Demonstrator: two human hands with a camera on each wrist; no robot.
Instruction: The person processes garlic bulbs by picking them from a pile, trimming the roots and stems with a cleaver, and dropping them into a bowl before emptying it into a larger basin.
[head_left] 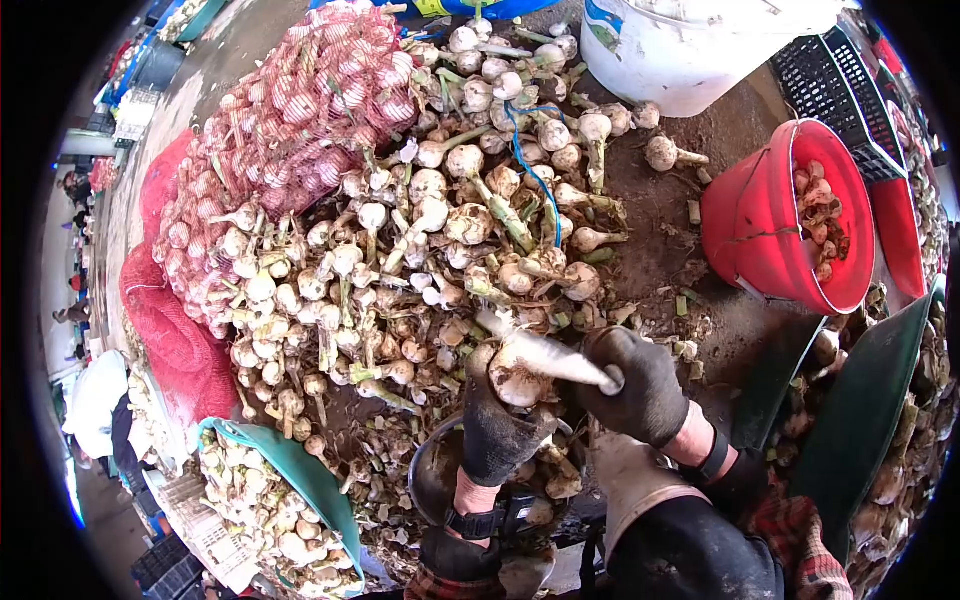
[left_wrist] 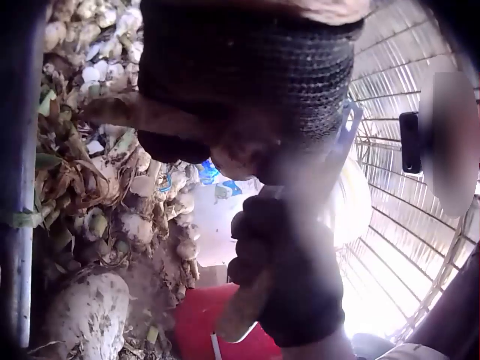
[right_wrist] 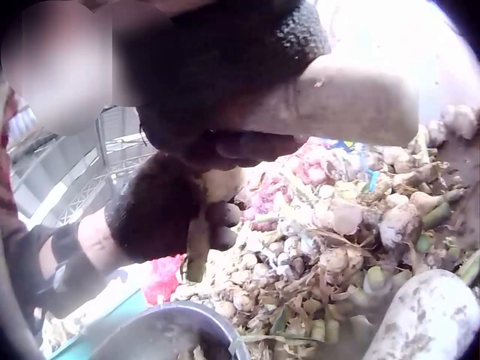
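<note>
Both hands wear dark, dirty gloves. In the head view my left hand (head_left: 500, 425) grips a garlic bulb (head_left: 520, 378), its fingers curled round it. Beside it, my right hand (head_left: 640, 385) grips a pale tool (head_left: 555, 358) that crosses over the bulb; its far end is blurred. The left wrist view shows a stem (left_wrist: 124, 112) sticking out past my left hand (left_wrist: 244, 82), and the tool's rounded end (left_wrist: 241, 313) below my right hand (left_wrist: 292, 262). In the right wrist view the tool (right_wrist: 352, 101) extends from my right hand (right_wrist: 225, 75), above my left hand (right_wrist: 161, 206).
A large garlic heap (head_left: 370, 270) spreads ahead, with a pink net sack (head_left: 300, 110) behind it. To the right stand a red bucket (head_left: 740, 225) and a white bucket (head_left: 660, 60). A teal-edged sack (head_left: 320, 480) of garlic lies at left, and a metal bowl (head_left: 430, 470) sits by my left forearm.
</note>
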